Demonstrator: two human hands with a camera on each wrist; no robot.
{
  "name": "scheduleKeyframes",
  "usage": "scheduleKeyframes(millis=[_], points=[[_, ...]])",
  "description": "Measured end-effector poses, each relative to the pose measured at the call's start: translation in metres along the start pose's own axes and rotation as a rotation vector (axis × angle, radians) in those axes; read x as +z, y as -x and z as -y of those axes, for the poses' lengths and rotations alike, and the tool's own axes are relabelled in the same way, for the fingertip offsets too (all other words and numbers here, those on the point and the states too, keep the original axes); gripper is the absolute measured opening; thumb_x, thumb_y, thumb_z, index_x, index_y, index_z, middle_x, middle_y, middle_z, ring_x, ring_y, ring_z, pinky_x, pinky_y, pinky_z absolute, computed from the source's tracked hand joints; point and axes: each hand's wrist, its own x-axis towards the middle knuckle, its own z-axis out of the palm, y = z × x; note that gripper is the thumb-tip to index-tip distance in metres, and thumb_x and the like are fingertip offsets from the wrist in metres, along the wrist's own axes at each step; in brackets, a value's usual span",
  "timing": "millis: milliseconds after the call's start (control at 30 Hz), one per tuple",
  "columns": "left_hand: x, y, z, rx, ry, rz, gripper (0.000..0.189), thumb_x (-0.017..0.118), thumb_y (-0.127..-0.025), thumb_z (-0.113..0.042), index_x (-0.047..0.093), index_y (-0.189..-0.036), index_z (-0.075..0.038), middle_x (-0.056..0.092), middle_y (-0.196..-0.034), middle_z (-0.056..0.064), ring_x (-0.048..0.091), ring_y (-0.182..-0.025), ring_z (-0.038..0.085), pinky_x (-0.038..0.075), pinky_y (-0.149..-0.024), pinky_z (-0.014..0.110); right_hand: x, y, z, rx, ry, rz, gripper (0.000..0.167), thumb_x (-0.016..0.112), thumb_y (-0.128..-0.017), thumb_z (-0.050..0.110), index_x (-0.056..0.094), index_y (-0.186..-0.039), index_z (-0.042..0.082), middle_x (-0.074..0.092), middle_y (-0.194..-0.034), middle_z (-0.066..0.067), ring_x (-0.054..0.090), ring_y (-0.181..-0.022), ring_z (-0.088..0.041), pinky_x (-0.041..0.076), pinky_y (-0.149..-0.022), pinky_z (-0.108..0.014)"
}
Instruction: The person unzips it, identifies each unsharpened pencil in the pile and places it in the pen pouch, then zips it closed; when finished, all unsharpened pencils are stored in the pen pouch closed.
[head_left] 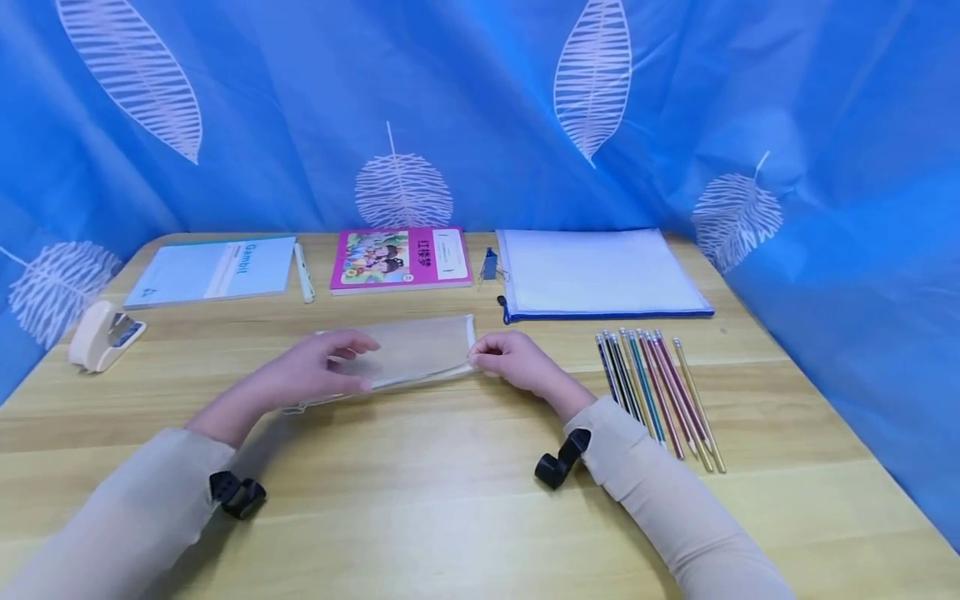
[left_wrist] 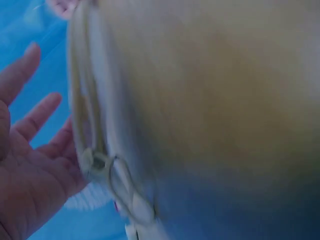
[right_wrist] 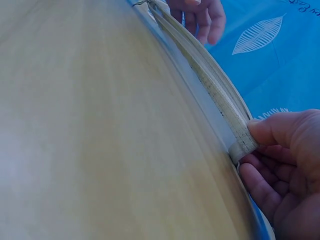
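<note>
A translucent zip pouch [head_left: 423, 346] with pale edging lies in the middle of the wooden table. My right hand [head_left: 517, 360] pinches its right corner, where the zip strip [right_wrist: 220, 97] ends, between thumb and fingers in the right wrist view. At the pouch's left part, my left hand [head_left: 311, 367] hovers with fingers spread loosely and nothing between them. In the left wrist view the zip slider with its pull loop [left_wrist: 97, 162] hangs beside the left palm. The zip edge stands slightly parted towards the slider end.
Several pencils [head_left: 652, 387] lie right of the right forearm. Behind are a white mesh zip bag [head_left: 600, 275], a blue binder clip [head_left: 490, 265], a pink book [head_left: 401, 258], a pale pen [head_left: 303, 273] and a light-blue notebook [head_left: 213, 271]. A white stapler [head_left: 97, 337] stands far left.
</note>
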Motion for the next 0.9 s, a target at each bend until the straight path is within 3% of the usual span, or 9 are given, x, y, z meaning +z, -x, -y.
scheduleKeyframes(millis=[133, 267, 467, 633, 767, 900], points=[[0.007, -0.013, -0.005, 0.02, -0.047, 0.105, 0.064, 0.075, -0.076, -0.032, 0.048, -0.13, -0.011, 0.049, -0.128, 0.012, 0.046, -0.117, 0.031, 0.041, -0.095, 0.048, 0.001, 0.0, 0.001, -0.002, -0.006, 0.001, 0.011, 0.059, -0.089, 0.014, 0.066, -0.091, 0.007, 0.057, -0.079, -0.001, 0.041, -0.058, -0.012, 0.038, -0.054, -0.025], [0.008, -0.019, -0.006, 0.026, -0.089, 0.156, 0.062, 0.075, -0.077, -0.025, 0.049, -0.131, -0.012, 0.05, -0.126, 0.012, 0.048, -0.112, 0.03, 0.043, -0.092, 0.046, 0.001, 0.0, 0.0, 0.005, -0.008, -0.009, 0.01, 0.06, -0.089, 0.014, 0.067, -0.091, 0.007, 0.058, -0.078, -0.001, 0.041, -0.058, -0.012, 0.037, -0.054, -0.025], [0.001, -0.024, 0.008, 0.004, 0.005, 0.163, 0.042, 0.069, -0.083, -0.028, 0.059, -0.121, -0.014, 0.057, -0.12, 0.006, 0.051, -0.108, 0.025, 0.044, -0.091, 0.043, 0.001, 0.0, -0.001, 0.005, -0.012, -0.008, 0.012, 0.06, -0.089, 0.015, 0.067, -0.092, 0.006, 0.058, -0.08, -0.001, 0.04, -0.057, -0.012, 0.037, -0.054, -0.025], [-0.002, -0.028, 0.017, -0.031, 0.074, 0.126, 0.02, 0.062, -0.089, -0.023, 0.066, -0.105, -0.011, 0.063, -0.105, 0.004, 0.054, -0.099, 0.022, 0.044, -0.089, 0.041, 0.001, -0.002, 0.002, -0.004, 0.0, 0.008, 0.011, 0.062, -0.088, 0.015, 0.067, -0.092, 0.007, 0.061, -0.084, -0.002, 0.043, -0.061, -0.013, 0.04, -0.057, -0.027], [-0.002, -0.032, 0.016, -0.006, 0.057, 0.148, 0.012, 0.059, -0.091, -0.017, 0.066, -0.094, -0.009, 0.062, -0.09, 0.003, 0.052, -0.084, 0.019, 0.043, -0.08, 0.035, -0.008, 0.005, 0.007, -0.025, 0.079, 0.009, 0.012, 0.064, -0.086, 0.018, 0.067, -0.095, 0.01, 0.063, -0.092, -0.001, 0.053, -0.08, -0.014, 0.045, -0.073, -0.029], [0.0, -0.035, 0.017, 0.005, 0.07, 0.167, 0.011, 0.057, -0.091, -0.014, 0.066, -0.093, -0.007, 0.061, -0.086, 0.002, 0.052, -0.081, 0.018, 0.043, -0.08, 0.035, -0.036, 0.027, 0.013, -0.056, 0.165, -0.059, 0.024, 0.064, -0.086, 0.02, 0.065, -0.106, 0.007, 0.064, -0.101, -0.004, 0.058, -0.097, -0.019, 0.046, -0.087, -0.036]])
